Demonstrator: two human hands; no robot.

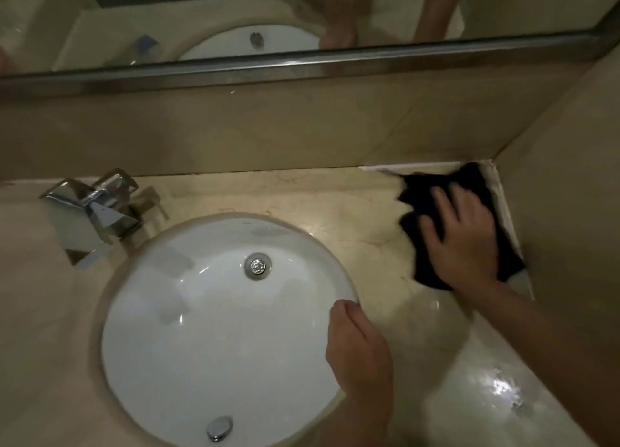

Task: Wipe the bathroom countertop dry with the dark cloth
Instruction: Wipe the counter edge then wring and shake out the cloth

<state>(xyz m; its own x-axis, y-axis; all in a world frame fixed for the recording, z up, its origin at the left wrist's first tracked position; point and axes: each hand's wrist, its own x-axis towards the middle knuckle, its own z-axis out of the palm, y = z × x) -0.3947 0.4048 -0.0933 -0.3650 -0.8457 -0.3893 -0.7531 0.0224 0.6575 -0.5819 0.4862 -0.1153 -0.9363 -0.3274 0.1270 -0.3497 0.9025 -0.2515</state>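
One dark cloth, one round white basin, one chrome tap, two hands. Cloth lies in the countertop's far right corner, against both walls; mirror above. Right hand lies flat on the cloth, fingers spread. Left hand rests at the basin rim, fingers curled, holding nothing.

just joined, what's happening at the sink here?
A person is wiping the countertop. Their right hand presses flat, fingers spread, on the dark cloth in the back right corner, where the counter meets the wall. The left hand rests with curled fingers on the right rim of the white basin, holding nothing. The chrome faucet sits at the left. Glare near the front right of the counter may be water, but I can't tell.
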